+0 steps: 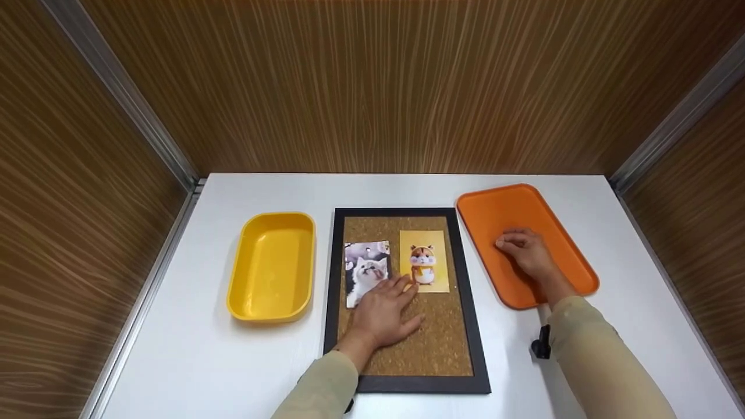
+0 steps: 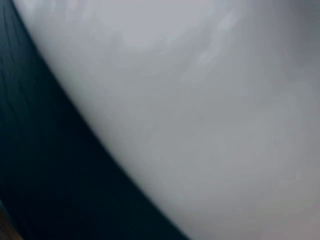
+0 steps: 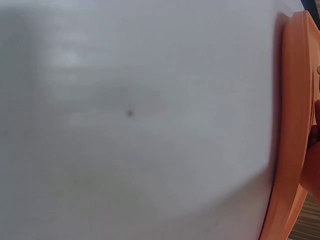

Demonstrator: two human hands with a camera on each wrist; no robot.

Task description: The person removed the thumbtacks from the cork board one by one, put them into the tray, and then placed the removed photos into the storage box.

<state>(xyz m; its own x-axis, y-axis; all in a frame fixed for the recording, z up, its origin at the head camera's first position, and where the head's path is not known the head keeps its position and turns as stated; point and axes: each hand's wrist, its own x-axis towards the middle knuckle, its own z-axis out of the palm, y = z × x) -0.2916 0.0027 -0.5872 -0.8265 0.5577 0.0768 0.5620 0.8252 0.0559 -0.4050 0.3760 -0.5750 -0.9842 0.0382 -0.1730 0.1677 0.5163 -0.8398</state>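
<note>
Where wood panels [image 1: 396, 81] stand, white table [image 1: 209, 349].

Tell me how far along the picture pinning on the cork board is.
Two pictures, a cat photo and a hamster card, already lie on the cork board. The left hand rests flat beside them; the right hand reaches into the orange tray. The yellow tub sits unused.

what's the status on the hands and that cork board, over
Left hand flat on cork board, fingertips at cat photo. Right hand resting in orange tray. Nothing in the way.
</note>
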